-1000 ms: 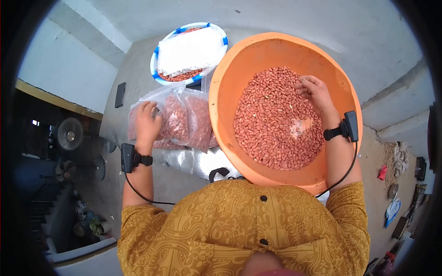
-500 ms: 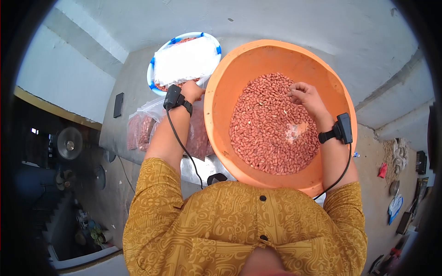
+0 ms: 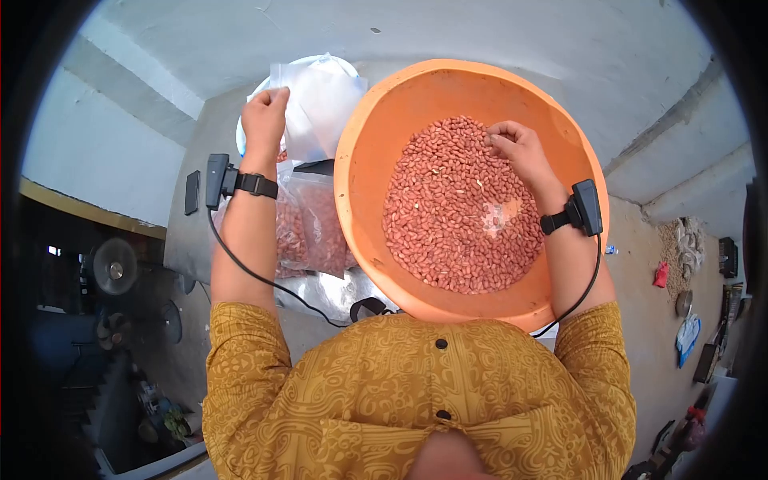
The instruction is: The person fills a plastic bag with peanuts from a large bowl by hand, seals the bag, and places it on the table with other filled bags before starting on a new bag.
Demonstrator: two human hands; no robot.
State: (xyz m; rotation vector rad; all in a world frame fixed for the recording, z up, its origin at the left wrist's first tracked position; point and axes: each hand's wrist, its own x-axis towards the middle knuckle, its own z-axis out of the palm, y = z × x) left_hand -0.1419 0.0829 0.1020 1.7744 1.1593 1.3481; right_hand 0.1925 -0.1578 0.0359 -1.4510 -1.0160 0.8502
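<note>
Held up a clear plastic bag; dug into peanuts.
Clenched the bag's edge in the left hand, just beside the orange basin; pinched peanuts with the right hand, fingers bunched narrow, inside the basin; packed peanut bags beneath the left forearm.

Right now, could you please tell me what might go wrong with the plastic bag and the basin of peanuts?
The left hand pinches the empty plastic bag by one edge only, so the bag may slip from its grip. The right hand is curled among the peanuts, which are heaped high in the orange basin. A hard sweep could perhaps flick some over the rim.
</note>
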